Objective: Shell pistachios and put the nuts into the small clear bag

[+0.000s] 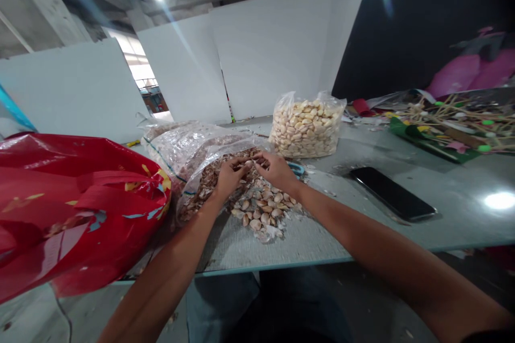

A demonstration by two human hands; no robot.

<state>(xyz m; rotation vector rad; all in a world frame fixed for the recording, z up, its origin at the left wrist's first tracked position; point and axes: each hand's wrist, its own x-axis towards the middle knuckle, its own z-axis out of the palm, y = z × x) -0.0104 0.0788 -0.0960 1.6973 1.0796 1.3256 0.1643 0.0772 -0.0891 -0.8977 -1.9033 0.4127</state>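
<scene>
Both of my hands meet over the table, fingertips close together around a small pale garlic clove (249,163). My left hand (231,176) is closed in a pinch at the clove's left side. From the right, my right hand (276,169) pinches the same clove, its fingertips partly hiding it. Just below lies a heap of unpeeled garlic cloves (265,206) with bits of papery skin around it. Behind and left of my left hand, a clear plastic bag (209,171) lies open, full of brown skins.
A clear bag of pale peeled cloves (306,128) stands behind my right hand. Blue-handled scissors (296,169) lie partly hidden beside that hand. A black phone (392,193) rests to the right. A large red bag (100,214) fills the left. Sticks and scraps (454,123) clutter the far right.
</scene>
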